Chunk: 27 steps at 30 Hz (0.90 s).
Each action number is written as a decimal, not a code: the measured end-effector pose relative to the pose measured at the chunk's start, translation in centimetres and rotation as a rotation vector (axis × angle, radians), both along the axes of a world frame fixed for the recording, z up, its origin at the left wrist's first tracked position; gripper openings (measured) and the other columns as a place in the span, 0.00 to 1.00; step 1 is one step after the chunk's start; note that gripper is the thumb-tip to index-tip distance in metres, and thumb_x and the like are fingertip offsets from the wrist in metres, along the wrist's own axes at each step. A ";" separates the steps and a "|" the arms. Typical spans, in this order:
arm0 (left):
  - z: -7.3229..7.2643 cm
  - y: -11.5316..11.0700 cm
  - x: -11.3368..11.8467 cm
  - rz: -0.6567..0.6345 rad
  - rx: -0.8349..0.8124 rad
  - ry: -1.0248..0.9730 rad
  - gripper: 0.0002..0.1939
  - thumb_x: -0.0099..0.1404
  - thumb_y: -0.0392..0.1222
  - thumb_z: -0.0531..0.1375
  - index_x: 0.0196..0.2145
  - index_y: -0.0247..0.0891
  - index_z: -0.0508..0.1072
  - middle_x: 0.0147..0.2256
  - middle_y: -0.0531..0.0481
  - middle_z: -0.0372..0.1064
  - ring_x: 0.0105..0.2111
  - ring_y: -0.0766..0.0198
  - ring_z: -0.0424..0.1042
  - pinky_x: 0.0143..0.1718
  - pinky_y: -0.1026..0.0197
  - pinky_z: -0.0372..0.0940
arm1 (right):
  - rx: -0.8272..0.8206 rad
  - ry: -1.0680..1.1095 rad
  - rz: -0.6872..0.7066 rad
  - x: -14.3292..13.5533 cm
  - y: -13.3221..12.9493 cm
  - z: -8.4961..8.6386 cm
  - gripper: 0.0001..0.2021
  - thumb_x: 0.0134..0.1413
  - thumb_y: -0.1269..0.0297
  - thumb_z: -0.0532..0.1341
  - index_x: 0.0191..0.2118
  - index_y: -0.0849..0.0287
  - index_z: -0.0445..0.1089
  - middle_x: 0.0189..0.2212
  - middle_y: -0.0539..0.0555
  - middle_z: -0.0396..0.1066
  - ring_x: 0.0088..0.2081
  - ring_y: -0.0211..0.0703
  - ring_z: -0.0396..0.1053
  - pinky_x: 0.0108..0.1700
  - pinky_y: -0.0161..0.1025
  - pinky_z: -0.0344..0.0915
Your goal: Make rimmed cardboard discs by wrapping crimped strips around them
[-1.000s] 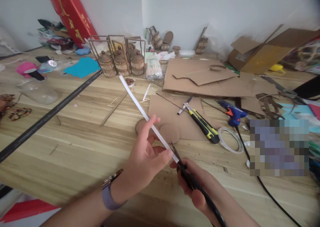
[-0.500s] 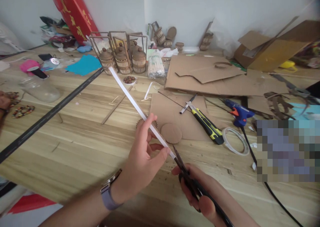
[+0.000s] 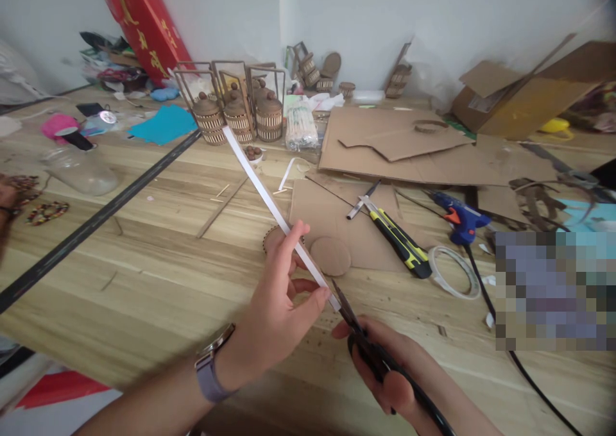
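Note:
A long white strip (image 3: pixel 262 192) runs slanting from the baskets toward the middle front. My left hand (image 3: pixel 283 295), with a watch on its wrist, pinches the strip near its lower end between thumb and fingers. Dark scissors (image 3: pixel 353 320) are gripped in my right hand (image 3: pixel 385 365), their blades at the lower end of the strip. Just beyond my left hand lie a cardboard disc (image 3: pixel 330 256) and a round piece with a beaded-looking rim (image 3: pixel 273 238), partly hidden by my fingers.
Several small lidded baskets (image 3: pixel 238 118) stand at the back left. To the right are a yellow-black cutter (image 3: pixel 399 240), a tape roll (image 3: pixel 453 272), a blue glue gun (image 3: pixel 459 217) and cardboard sheets (image 3: pixel 385 138). Another person's hand (image 3: pixel 9 195) shows at the left edge.
The far end of the white strip has swung slightly to the right. Both my hands have shifted very slightly right, still holding the strip and the scissors.

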<state>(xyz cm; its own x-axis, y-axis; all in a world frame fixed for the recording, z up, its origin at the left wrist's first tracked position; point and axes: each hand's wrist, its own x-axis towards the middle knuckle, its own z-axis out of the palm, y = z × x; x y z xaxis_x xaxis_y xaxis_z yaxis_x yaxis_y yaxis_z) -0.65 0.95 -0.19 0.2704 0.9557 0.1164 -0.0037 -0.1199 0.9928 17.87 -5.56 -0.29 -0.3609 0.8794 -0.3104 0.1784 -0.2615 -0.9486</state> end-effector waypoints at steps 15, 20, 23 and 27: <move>-0.2 -0.2 0.0 0.012 0.053 0.064 0.37 0.65 0.37 0.61 0.65 0.57 0.51 0.67 0.49 0.48 0.53 0.52 0.68 0.44 0.55 0.74 | -0.040 -0.028 -0.030 0.1 -0.1 -0.5 0.44 0.35 0.20 0.51 0.41 0.58 0.68 0.19 0.43 0.52 0.19 0.31 0.46 0.20 0.33 0.44; -0.4 -0.2 0.0 0.005 0.109 0.074 0.37 0.65 0.34 0.60 0.65 0.58 0.50 0.66 0.50 0.48 0.54 0.52 0.67 0.44 0.55 0.76 | -0.001 -0.026 -0.049 0.2 -0.5 -0.8 0.41 0.40 0.22 0.51 0.39 0.59 0.68 0.19 0.43 0.50 0.19 0.31 0.45 0.20 0.33 0.43; -0.4 -0.4 0.0 0.004 0.111 0.070 0.38 0.65 0.34 0.60 0.65 0.60 0.50 0.67 0.51 0.47 0.52 0.53 0.68 0.43 0.54 0.76 | 0.003 -0.023 -0.059 0.2 -0.6 -1.4 0.39 0.41 0.23 0.53 0.39 0.58 0.69 0.19 0.42 0.49 0.19 0.31 0.44 0.21 0.33 0.42; -0.4 -0.4 0.0 -0.005 0.098 0.057 0.38 0.65 0.35 0.60 0.66 0.60 0.50 0.66 0.50 0.47 0.54 0.51 0.67 0.43 0.54 0.76 | 0.042 -0.078 -0.046 0.3 -0.4 -1.8 0.38 0.43 0.25 0.53 0.40 0.58 0.69 0.19 0.43 0.48 0.21 0.33 0.46 0.23 0.34 0.43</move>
